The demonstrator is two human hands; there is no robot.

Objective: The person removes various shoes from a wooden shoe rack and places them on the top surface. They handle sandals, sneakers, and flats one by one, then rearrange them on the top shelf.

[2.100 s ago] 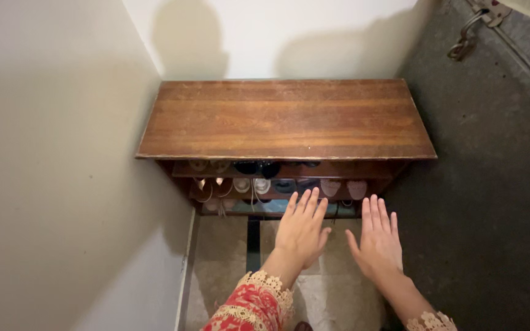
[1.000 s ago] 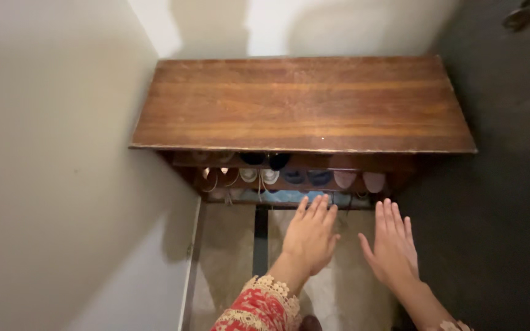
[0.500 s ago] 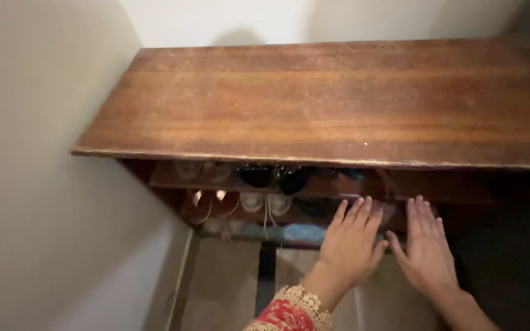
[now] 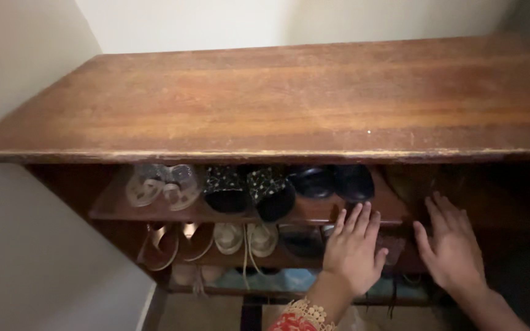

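Note:
A wooden shoe rack (image 4: 289,98) with a broad brown top fills the view. My left hand (image 4: 352,248) is spread flat in front of the upper and middle shelves, near a dark pair of shoes (image 4: 329,181). My right hand (image 4: 452,245) is also spread, close to the right end of the upper shelf. Neither hand holds anything. On the upper shelf sit clear sandals (image 4: 161,184) and black patterned shoes (image 4: 249,190). The middle shelf carries tan sandals (image 4: 170,242) and white laced shoes (image 4: 246,239).
A pale wall (image 4: 26,257) stands close on the left. More wall runs behind the rack. A bottom shelf holds light blue footwear (image 4: 277,279). The right side of the rack lies in deep shadow.
The view has dropped lower and come much closer to the rack, so the shelves now show from the front. Both hands have moved forward to the shelves, still spread.

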